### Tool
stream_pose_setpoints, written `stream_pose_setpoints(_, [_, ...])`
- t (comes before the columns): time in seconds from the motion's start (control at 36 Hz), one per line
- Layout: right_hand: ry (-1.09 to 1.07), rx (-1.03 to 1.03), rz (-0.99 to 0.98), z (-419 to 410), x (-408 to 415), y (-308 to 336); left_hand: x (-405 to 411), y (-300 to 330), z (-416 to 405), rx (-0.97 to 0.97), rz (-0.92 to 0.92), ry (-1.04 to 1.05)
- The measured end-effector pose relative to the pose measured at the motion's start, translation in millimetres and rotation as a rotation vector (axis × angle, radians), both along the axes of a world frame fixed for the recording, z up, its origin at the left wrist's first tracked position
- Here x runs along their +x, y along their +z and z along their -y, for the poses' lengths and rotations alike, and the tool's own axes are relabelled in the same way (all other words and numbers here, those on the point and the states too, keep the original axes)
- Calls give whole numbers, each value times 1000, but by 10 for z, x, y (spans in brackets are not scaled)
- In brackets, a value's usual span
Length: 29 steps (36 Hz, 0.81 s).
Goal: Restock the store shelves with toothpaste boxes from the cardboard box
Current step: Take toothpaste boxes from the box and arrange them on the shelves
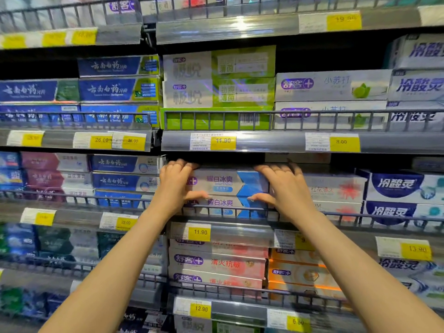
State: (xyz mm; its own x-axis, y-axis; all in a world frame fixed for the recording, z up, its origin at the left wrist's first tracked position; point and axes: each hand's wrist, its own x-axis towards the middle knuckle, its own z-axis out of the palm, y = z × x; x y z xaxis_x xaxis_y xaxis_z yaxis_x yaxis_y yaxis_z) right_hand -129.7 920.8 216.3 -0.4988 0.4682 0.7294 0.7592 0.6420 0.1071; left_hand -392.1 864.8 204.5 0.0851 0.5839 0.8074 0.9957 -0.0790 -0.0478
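Observation:
A white and blue toothpaste box (225, 182) lies on top of a matching box (223, 205) on the middle shelf, behind the wire rail (120, 200). My left hand (179, 182) grips its left end, fingers over the top edge and thumb under it. At the right end, my right hand (283, 186) holds the box the same way. The cardboard box is out of view.
Shelves of toothpaste boxes fill the view: blue boxes (125, 173) to the left, white and red boxes (336, 188) to the right, green boxes (218, 78) on the shelf above. Yellow price tags (199, 232) line the shelf fronts. A dark gap remains above the held box.

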Motion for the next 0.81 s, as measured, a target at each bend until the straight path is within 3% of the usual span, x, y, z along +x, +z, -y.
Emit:
stream_pose_setpoints(0.19, [-26, 79, -2, -16, 14, -51, -2, -56, 46, 19, 38, -15])
stream_pose_setpoints(0.33, [81, 239, -253, 241, 193, -442, 69, -426, 353, 240, 291, 10])
stream_pose_setpoints(0.44, [139, -28, -313, 369, 210, -728, 101, -721, 507, 299, 453, 76])
stream_pose_setpoints(0.56, [72, -251, -251, 354, 138, -787, 130, -789, 493, 121, 586, 48])
stream_pose_setpoints(0.69, [68, -295, -266, 436, 38, -770, 190, -885, 407, 1, 553, 73])
stream_pose_setpoints(0.81, [59, 69, -190, 453, -5, -738, 298, -894, 419, 133, 250, 169])
